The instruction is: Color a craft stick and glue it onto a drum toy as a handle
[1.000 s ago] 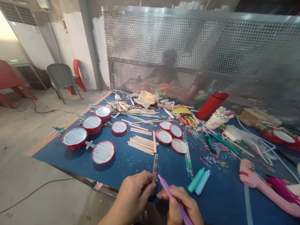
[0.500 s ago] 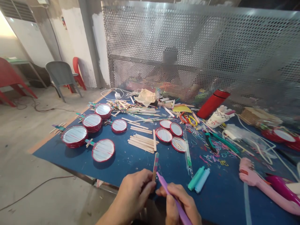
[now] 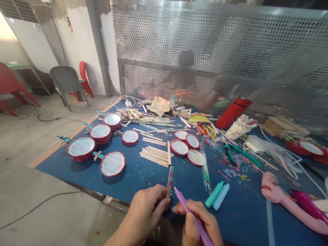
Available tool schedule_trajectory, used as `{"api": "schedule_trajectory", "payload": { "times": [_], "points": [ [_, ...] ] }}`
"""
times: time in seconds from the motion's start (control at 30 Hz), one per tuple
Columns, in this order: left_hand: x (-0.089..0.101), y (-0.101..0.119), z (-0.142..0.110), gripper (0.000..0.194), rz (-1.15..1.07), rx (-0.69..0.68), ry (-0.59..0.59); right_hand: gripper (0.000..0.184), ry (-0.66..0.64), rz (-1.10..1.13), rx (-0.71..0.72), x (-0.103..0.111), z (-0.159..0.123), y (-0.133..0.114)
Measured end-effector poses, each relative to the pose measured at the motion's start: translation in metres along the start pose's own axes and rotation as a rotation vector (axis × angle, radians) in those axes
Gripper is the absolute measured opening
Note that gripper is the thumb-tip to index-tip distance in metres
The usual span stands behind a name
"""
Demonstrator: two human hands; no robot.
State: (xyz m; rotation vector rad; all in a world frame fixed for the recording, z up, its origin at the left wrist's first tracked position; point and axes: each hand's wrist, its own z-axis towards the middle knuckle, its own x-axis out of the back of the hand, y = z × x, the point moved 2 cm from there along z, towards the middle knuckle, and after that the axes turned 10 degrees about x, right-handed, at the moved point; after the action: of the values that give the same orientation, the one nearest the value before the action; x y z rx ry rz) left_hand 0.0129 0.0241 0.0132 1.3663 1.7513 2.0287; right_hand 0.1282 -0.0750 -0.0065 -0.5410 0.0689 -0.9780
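L hand [image 3: 148,208]: craft stick [image 3: 169,181] clamped betw. thumb and fingers, held upright above near edge of blue table [image 3: 143,186], colored bands on upper part. R hand [image 3: 198,222]: purple marker [image 3: 186,205] gripped, tip just beside stick. Teal marker [image 3: 214,194] and light-blue marker [image 3: 221,197] seen side by side, right of R hand. Plain sticks [image 3: 155,156] laid out beyond.

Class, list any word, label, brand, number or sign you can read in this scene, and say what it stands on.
There is no readable text.
Paper cup: red marks and a dark pattern, too small and blurred to read.
Clear wrapper: green marks, too blurred to read.
Purple pen, banded stick and red flask: no lettering that I can make out.
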Motion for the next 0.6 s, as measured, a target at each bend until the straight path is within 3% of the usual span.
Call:
{"api": "schedule_trajectory", "payload": {
  "times": [0.13, 0.33, 0.5, 0.6],
  "points": [
    [0.0008, 0.0014, 0.0005, 0.015, 0.008, -0.006, 0.009, 0.02, -0.105, 0.021, 0.033, 0.0016, -0.001, 0.0036],
    [-0.0003, 0.0004, 0.0, 0.015, 0.001, -0.013, 0.01, 0.023, 0.049, 0.018, -0.006, -0.0025, 0.0015, -0.0008],
    [-0.0012, -0.0004, 0.0002, 0.015, -0.01, -0.011, 0.017, 0.025, -0.078, 0.042, 0.024, -0.0001, 0.0033, 0.0003],
    [-0.0012, -0.0006, 0.0007, 0.015, -0.014, -0.014, 0.012, 0.028, -0.061, 0.038, 0.029, -0.0001, 0.0043, -0.0003]
  ]
}}
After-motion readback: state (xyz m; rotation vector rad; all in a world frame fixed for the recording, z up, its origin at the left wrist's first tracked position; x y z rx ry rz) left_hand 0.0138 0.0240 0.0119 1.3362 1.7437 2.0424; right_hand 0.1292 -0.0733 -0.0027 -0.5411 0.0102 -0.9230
